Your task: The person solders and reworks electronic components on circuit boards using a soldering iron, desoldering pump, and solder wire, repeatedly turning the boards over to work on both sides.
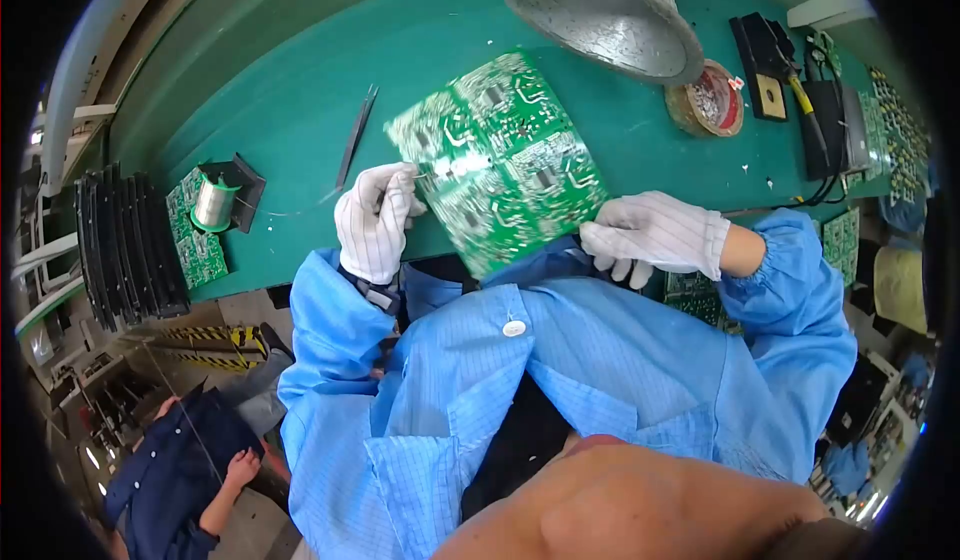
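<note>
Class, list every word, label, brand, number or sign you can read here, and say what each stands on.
No text can be read.
Circuit board: any markings are too small and blurred.
Wire spool: no readable lettering.
Yellow-and-black stripes: no readable words.

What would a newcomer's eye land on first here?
First, the big green circuit board, pinched by the gloved right hand with the left hand at its opposite edge. Then the metal hood at the picture's top, and the wire spool at the bench's left.
</note>
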`<act>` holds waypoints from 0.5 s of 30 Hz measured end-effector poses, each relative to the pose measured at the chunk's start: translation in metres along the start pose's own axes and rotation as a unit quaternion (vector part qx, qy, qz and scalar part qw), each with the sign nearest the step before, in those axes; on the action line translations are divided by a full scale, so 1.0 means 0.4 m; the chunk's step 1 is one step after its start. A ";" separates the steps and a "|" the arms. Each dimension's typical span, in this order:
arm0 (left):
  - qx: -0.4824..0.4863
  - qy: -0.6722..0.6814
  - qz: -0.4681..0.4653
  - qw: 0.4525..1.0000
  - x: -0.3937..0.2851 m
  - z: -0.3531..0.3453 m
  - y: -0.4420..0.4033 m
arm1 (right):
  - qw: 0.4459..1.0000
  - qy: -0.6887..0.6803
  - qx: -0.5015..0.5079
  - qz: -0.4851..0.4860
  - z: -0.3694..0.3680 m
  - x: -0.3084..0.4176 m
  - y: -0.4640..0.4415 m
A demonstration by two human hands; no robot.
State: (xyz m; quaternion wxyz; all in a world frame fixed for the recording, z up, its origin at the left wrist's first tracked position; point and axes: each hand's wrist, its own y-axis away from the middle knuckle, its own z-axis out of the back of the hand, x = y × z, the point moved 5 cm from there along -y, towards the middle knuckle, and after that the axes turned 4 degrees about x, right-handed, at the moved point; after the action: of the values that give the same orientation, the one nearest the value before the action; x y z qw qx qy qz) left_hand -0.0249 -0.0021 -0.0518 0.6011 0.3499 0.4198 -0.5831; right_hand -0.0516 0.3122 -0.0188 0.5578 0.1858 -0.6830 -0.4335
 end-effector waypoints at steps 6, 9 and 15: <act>-0.085 -0.226 -0.201 0.949 -0.072 -0.035 -0.145 | 0.993 -0.108 -0.031 0.023 -0.037 -0.078 -0.045; 0.001 -0.211 -0.092 0.973 -0.071 -0.071 -0.165 | 0.961 -0.238 -0.094 0.108 -0.017 -0.074 -0.037; 0.144 -0.172 0.083 0.971 -0.026 -0.062 -0.114 | 0.878 -0.243 -0.308 0.275 0.096 -0.066 0.052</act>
State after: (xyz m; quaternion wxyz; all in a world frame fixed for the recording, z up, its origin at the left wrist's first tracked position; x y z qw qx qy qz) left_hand -0.0724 0.0213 -0.0493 0.6542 0.3606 0.1911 -0.6368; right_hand -0.0743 0.3580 -0.0182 0.5001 -0.3019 -0.6524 -0.4828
